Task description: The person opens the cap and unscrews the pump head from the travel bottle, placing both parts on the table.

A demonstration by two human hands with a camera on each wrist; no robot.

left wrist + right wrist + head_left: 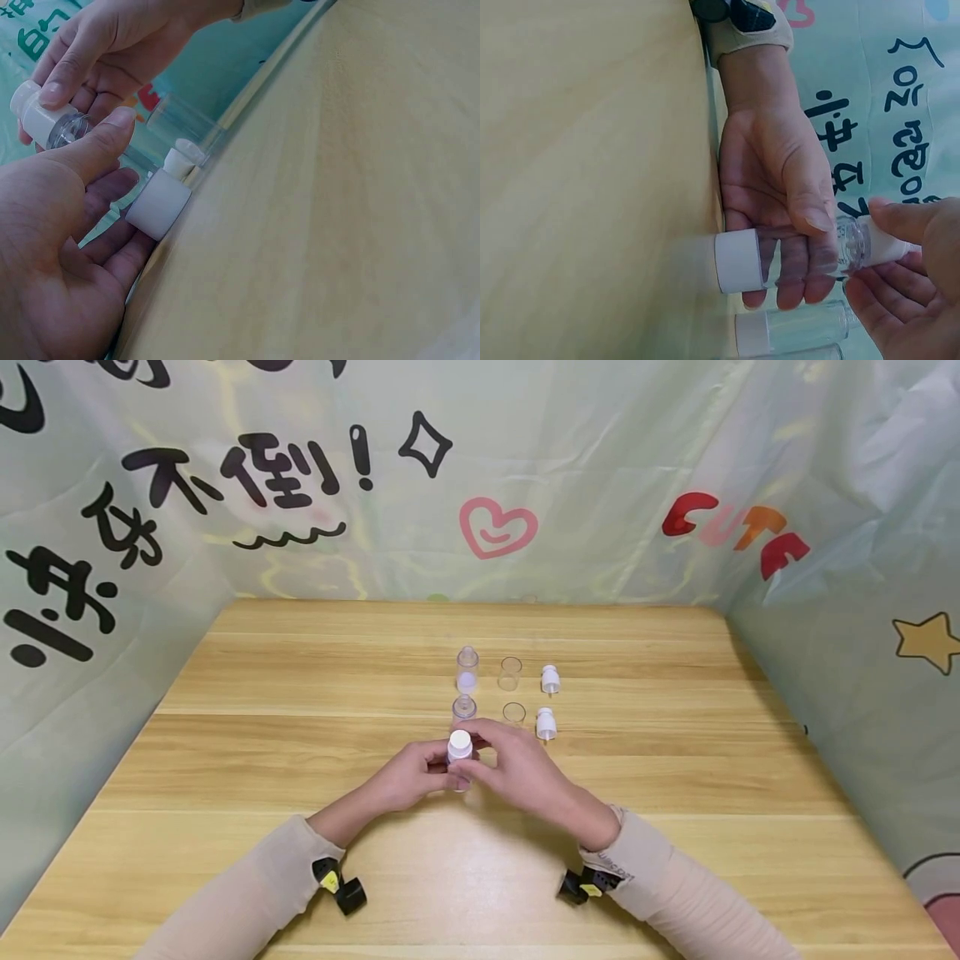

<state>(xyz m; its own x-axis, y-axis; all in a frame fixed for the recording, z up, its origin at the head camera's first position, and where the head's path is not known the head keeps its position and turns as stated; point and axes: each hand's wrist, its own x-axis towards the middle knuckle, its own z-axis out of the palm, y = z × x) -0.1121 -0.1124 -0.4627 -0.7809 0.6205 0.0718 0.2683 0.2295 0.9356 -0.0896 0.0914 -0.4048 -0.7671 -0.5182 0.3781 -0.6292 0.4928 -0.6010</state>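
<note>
A clear bottle (795,259) with a white base (739,261) stands upright between my hands, near the table. My left hand (408,772) holds its clear body, with thumb and fingers on opposite sides. My right hand (517,764) pinches the white pump top (460,745) at the bottle's neck. Whether the top is fully seated cannot be told. Just beyond the hands is another clear bottle (464,705), partly hidden by the right fingers, and a third clear bottle (467,670) is behind it.
Right of the bottles, two clear caps stand on the wooden table (480,893): a far cap (510,674) and a near cap (514,714). Further right are two white pump tops, a far one (551,679) and a near one (547,724). A printed curtain (585,460) surrounds the table.
</note>
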